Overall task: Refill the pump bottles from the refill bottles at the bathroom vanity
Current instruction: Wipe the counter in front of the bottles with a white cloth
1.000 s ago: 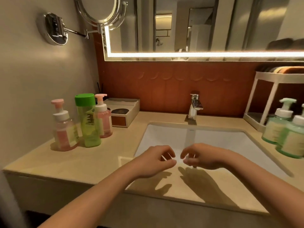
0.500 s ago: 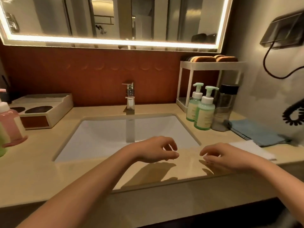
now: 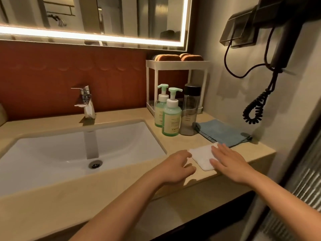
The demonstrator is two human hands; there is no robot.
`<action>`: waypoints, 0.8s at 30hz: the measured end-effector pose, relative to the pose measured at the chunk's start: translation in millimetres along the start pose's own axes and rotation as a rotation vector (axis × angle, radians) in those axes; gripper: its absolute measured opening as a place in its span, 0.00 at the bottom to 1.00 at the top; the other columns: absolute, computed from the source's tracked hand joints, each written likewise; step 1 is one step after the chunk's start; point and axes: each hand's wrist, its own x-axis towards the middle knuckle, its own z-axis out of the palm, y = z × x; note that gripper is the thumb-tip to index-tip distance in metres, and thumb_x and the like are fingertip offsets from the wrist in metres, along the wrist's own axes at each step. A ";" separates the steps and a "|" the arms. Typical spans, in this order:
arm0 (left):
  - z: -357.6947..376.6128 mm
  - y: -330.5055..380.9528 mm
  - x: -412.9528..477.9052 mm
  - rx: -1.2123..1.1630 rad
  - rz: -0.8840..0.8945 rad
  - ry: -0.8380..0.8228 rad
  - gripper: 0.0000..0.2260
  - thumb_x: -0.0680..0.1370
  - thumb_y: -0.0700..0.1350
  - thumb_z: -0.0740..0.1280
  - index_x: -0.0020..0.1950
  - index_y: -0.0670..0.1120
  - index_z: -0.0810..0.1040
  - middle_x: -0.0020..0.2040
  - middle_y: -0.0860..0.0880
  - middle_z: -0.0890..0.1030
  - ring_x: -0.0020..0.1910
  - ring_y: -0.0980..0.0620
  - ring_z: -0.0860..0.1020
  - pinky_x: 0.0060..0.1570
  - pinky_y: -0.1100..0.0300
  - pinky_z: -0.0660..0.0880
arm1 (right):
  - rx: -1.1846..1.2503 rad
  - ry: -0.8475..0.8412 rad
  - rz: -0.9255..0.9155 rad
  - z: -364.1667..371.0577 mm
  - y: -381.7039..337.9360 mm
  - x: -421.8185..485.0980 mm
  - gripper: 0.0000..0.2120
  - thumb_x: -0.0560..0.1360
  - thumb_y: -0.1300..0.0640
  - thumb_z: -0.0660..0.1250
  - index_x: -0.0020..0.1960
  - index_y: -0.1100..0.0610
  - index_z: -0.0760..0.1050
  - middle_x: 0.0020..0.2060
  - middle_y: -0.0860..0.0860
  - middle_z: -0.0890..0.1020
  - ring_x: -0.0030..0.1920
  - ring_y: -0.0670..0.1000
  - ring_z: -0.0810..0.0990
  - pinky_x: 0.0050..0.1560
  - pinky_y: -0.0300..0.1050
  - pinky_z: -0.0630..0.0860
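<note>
At the vanity, a person's left hand [image 3: 177, 165] is pausing, fingers loosely curled and empty, at the left edge of a folded white cloth [image 3: 201, 156] on the surface [image 3: 175, 143], while the right hand [image 3: 231, 162] is lying flat and open on it. The green pump bottles [image 3: 171, 117] and the dark-capped refill bottle [image 3: 190, 112] are standing upright farther back, straight beyond the left hand, seemingly the nearer one.

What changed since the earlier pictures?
Both hands moved right, from in front of the white sink to the folded white cloth. The right hand now lies flat on it; the left hand is at its left edge, holding nothing. The two green pump bottles, dark-capped clear bottle and blue cloth stayed put.
</note>
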 end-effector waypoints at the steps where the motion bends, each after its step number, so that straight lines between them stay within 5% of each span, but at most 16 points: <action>1: 6.3 3.3 8.3 0.032 0.007 0.003 0.24 0.80 0.48 0.60 0.75 0.44 0.59 0.76 0.46 0.59 0.73 0.49 0.61 0.67 0.61 0.59 | 0.020 -0.002 0.004 2.1 2.7 3.9 0.30 0.79 0.40 0.42 0.77 0.53 0.42 0.76 0.53 0.42 0.76 0.51 0.39 0.73 0.48 0.45; 7: 29.0 15.1 40.1 0.225 0.013 0.009 0.24 0.82 0.50 0.51 0.76 0.42 0.53 0.77 0.43 0.54 0.75 0.46 0.53 0.71 0.52 0.55 | 0.016 -0.069 -0.048 5.1 7.0 14.7 0.29 0.81 0.43 0.42 0.76 0.54 0.38 0.76 0.53 0.40 0.75 0.50 0.38 0.73 0.47 0.42; 24: 13.7 -19.9 -40.2 0.588 -0.079 -0.167 0.26 0.82 0.55 0.42 0.77 0.48 0.37 0.77 0.50 0.37 0.76 0.55 0.38 0.72 0.58 0.39 | 0.064 -0.190 -0.387 2.3 -70.8 -41.2 0.28 0.81 0.44 0.44 0.76 0.51 0.37 0.75 0.48 0.38 0.74 0.45 0.35 0.72 0.41 0.39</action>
